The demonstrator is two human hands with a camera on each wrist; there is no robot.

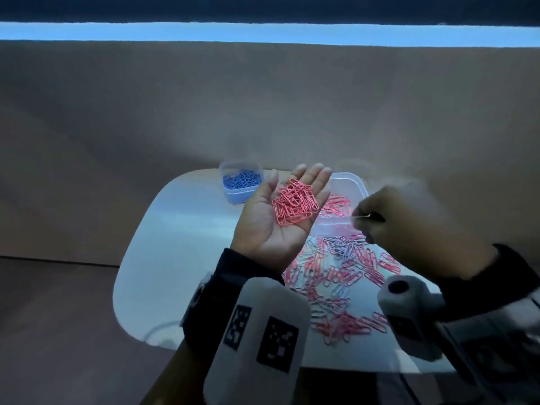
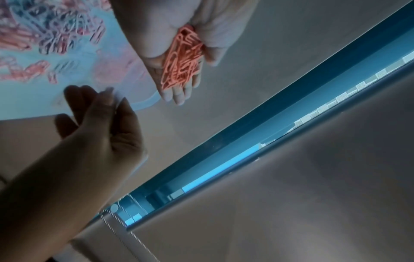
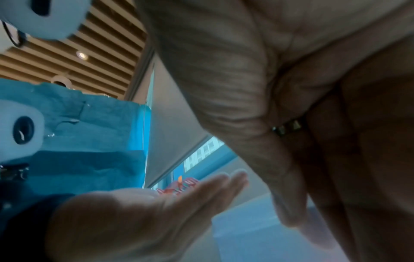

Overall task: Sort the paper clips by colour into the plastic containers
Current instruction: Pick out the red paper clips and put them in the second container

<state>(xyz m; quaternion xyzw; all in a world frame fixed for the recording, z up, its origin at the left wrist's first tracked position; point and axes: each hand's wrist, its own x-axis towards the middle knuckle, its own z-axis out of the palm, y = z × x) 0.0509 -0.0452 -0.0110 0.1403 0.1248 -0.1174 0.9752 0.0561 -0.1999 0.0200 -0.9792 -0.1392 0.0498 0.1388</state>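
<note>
Dozens of pink wire paper clips (image 1: 295, 205) lie heaped on the flat, upturned left hand (image 1: 280, 217), fingers spread straight. Just right of it, the right hand (image 1: 409, 226) has its grip pinched, contents too blurred to tell, above the clear rectangular plastic container (image 1: 355, 182) and the mixed clips (image 1: 344, 276) on the white counter (image 1: 175, 244). No writing is legible.

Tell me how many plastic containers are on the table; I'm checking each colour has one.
2. The small container holding blue clips sits at the table's far edge; the larger clear container with pink clips is right of it, partly behind the left hand. Others may be hidden.
</note>
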